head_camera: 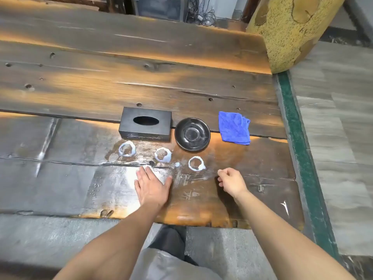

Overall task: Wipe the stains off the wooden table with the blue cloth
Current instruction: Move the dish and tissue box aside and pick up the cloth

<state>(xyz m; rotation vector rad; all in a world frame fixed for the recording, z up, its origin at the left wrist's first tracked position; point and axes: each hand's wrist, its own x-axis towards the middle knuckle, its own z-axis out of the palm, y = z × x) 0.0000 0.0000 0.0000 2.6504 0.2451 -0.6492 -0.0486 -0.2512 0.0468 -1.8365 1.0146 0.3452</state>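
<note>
Three white ring-shaped stains lie in a row on the wooden table [80,87]: a left stain [127,148], a middle stain [163,155] and a right stain [196,163], with a small white blob [177,164] between the last two. The folded blue cloth [234,127] lies flat at the right, beyond the stains, untouched. My left hand [150,187] rests flat on the table just below the stains, fingers spread. My right hand [232,181] hovers loosely curled below the right stain, holding nothing.
A black tissue box [145,123] stands behind the stains. A black dish [192,134] sits between the box and the cloth. A large yellow speckled vase [290,31] stands at the table's far right corner. The table's right edge borders a green strip [298,142].
</note>
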